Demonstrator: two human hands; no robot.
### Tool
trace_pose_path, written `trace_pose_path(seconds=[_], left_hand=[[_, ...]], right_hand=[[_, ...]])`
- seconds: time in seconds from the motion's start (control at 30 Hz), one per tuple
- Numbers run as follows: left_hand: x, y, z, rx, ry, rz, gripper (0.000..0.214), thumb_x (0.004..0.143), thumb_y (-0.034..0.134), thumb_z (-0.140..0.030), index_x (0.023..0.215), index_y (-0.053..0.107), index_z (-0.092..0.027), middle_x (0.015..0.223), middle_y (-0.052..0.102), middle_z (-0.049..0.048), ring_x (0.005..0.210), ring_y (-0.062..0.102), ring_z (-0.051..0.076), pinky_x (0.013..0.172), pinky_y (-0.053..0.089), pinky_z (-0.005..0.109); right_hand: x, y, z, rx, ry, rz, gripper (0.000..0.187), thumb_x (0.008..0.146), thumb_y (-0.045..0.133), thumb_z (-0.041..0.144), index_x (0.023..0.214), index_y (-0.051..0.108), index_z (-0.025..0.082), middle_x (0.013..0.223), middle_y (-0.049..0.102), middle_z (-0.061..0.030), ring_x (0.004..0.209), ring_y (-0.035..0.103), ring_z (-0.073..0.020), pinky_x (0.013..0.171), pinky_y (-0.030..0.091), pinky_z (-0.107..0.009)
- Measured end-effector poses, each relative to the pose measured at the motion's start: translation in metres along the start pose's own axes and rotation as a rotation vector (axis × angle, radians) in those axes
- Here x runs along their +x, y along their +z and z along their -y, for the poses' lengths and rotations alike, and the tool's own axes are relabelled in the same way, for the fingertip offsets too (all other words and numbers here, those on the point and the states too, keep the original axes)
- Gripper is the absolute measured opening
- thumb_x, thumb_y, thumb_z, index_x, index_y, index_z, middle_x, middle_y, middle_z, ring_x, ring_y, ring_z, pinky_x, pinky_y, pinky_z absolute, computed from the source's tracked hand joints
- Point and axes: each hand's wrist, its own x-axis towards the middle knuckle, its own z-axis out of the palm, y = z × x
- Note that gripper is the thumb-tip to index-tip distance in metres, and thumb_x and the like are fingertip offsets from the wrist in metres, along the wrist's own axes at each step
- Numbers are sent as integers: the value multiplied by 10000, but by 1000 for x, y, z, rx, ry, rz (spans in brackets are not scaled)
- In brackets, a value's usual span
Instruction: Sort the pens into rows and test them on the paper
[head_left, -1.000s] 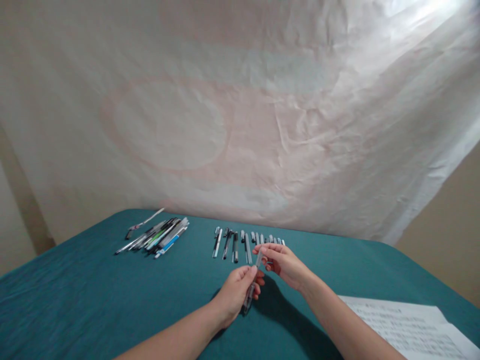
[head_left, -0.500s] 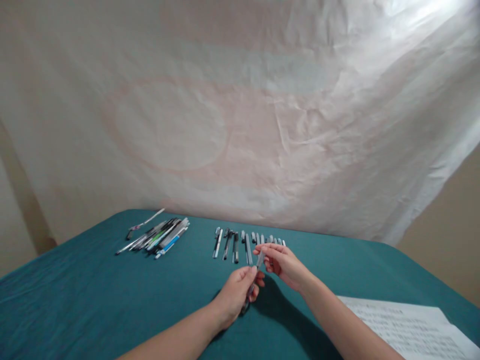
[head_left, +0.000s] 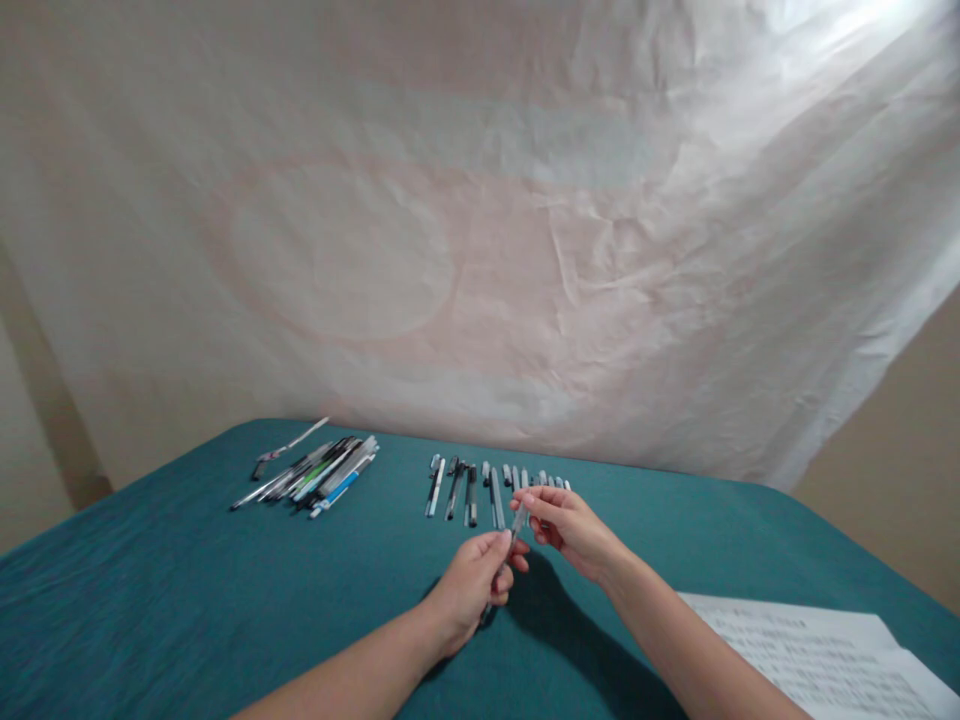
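Observation:
Fingers of my left hand [head_left: 474, 585] wrap round the barrel of a pen, whose dark lower end shows below the palm. My right hand [head_left: 566, 525] pinches the clear cap [head_left: 520, 517] at the pen's upper end. The pen is held tilted above the table, between both hands, and much of its barrel is hidden by the left fingers. Whether the cap sits fully on the pen I cannot tell. Just beyond my hands lies a row of pens [head_left: 471, 497], with caps lying at their far ends; my right hand hides some of them.
A heap of loose pens [head_left: 322, 475] lies on the left of the green-covered table [head_left: 225, 600]. Beside it is a thin pen-like piece [head_left: 294, 440]. Printed paper sheets [head_left: 810, 650] lie at the front right. A pale hanging sheet [head_left: 480, 250] stands behind the table.
Both hands keep hold of the pen and its cap. The left hand has shifted very slightly left, and the pen's dark lower end shows less below it.

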Motion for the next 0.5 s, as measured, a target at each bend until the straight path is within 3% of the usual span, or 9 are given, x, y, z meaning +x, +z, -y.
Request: trace_pose_path(seconds=[0.13,0.5], left_hand=[[0,-2,-1,-39,1,6,397,738,525,-491,878,515,-119,690,495,-17,404,263,3,396,115,170],[-2,1,-2,1,32,10,339,755,521,-466,889,480,-158,679,511,-26,410,338,14,383,157,156]], right_hand=[[2,-2,0,125,30,-1,222,672,679,293,854,659,167,961,636,-62,482,427,-41,409,327,-171],[3,-11,6,180,35,-16,257,674,680,303,895,647,176,964,628,-59,503,440,-43,420,331,-165]])
